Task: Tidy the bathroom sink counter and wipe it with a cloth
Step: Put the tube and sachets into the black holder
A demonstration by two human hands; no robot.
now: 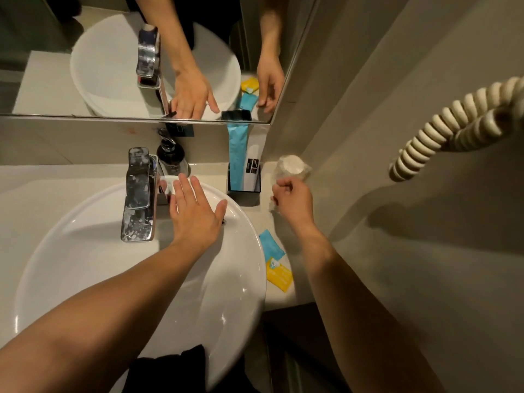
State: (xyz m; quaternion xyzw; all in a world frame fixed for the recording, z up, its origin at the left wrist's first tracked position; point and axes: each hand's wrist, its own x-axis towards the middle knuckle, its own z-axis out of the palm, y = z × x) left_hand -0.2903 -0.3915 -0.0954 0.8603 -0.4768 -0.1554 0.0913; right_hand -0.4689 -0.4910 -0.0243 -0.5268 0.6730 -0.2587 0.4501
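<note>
The right hand (293, 198) closes on a clear plastic-wrapped cup with a white top (289, 170) at the back right corner of the pale stone counter (56, 194), just beside a black open-topped holder (244, 191) containing blue and white packets. The left hand (195, 207), fingers spread wide and holding nothing, rests flat on the far rim of the round white ceramic basin (85, 251), beside the spotted chrome faucet (139, 194). A blue sachet (270, 245) and a yellow sachet (279, 275) lie on the counter between basin and wall.
</note>
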